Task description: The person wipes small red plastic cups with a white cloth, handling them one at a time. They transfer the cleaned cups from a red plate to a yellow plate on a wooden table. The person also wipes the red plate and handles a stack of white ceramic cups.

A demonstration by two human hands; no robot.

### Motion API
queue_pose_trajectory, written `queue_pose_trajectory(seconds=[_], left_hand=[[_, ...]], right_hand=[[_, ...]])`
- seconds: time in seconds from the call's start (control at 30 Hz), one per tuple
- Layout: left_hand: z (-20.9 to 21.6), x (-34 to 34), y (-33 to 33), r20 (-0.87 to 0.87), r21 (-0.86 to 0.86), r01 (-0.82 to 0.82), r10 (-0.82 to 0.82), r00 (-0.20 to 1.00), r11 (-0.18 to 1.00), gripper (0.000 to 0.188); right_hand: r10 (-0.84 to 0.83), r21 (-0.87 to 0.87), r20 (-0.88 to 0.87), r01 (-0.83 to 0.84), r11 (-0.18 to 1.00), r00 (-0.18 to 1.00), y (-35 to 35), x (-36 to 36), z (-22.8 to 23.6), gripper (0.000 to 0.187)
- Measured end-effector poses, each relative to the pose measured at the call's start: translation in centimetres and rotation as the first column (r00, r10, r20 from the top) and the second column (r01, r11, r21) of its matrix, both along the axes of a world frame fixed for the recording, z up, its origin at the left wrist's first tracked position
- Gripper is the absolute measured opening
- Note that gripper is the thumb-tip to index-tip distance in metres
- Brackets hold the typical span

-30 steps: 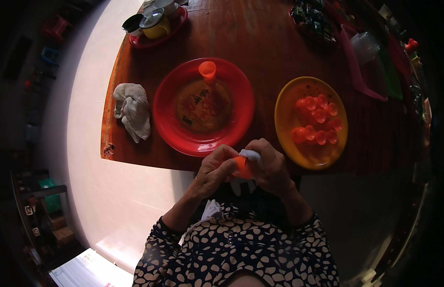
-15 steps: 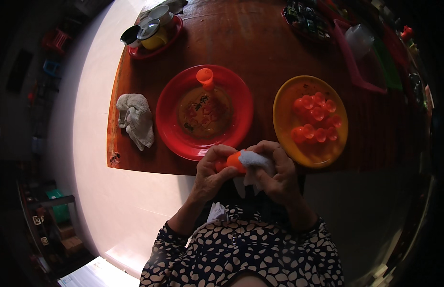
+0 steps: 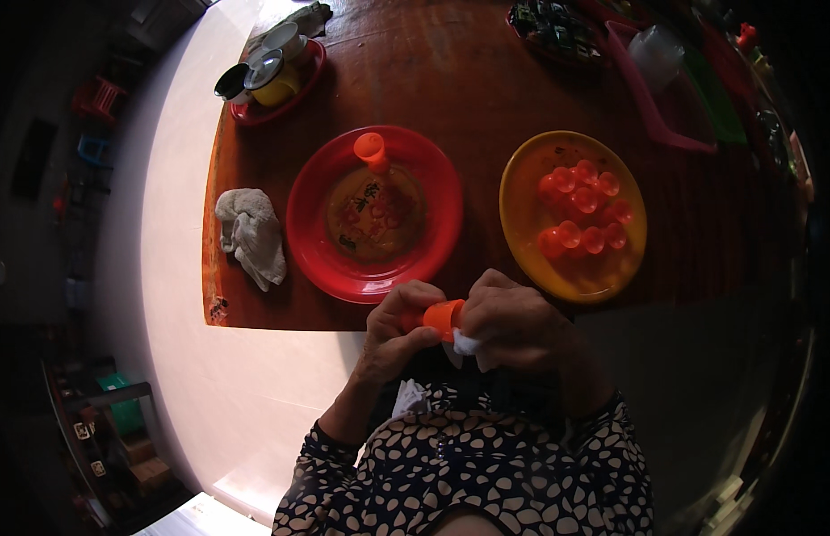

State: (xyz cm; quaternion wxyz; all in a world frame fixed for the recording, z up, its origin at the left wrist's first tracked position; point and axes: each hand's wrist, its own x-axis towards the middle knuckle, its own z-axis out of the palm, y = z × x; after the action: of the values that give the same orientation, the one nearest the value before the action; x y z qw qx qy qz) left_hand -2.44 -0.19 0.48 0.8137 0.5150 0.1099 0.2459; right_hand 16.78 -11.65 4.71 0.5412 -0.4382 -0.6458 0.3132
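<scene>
Dark top [image 3: 509,464] and sleeves [image 3: 317,469], cream spots throughout

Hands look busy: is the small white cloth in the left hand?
No, the right hand holds that cloth; the left hand holds an orange plastic cup.

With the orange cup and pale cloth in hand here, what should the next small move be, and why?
Probably a slight twist of the right hand to work the pale cloth around the end of the orange cup: the left hand grips the cup, while the cloth shows bunched in the right hand, at that end.
</scene>
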Motion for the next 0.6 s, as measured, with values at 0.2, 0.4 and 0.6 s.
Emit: queue_pose_trajectory(seconds=[0.2, 0.4, 0.6], left_hand=[[0.2, 0.3, 0.2, 0.003, -0.036, -0.021, 0.021, 1.000, 0.999, 0.033], [0.3, 0.4, 0.1, -0.083, 0.184, -0.050, 0.066, 0.994, 0.982, 0.034], [0.5, 0.3, 0.2, -0.107, -0.085, -0.191, 0.182, 0.978, 0.978, 0.031]], right_hand=[[-0.484, 0.255, 0.261, 0.424, 0.869, 0.835, 0.1, -2.0, -0.4, 0.024], [-0.366, 0.099, 0.385, 0.356, 0.929, 0.847, 0.0, -2.3, -0.7, 0.022], [-0.310, -0.148, -0.160, 0.288, 0.946, 0.937, -1.1, -1.8, -1.0, 0.020]])
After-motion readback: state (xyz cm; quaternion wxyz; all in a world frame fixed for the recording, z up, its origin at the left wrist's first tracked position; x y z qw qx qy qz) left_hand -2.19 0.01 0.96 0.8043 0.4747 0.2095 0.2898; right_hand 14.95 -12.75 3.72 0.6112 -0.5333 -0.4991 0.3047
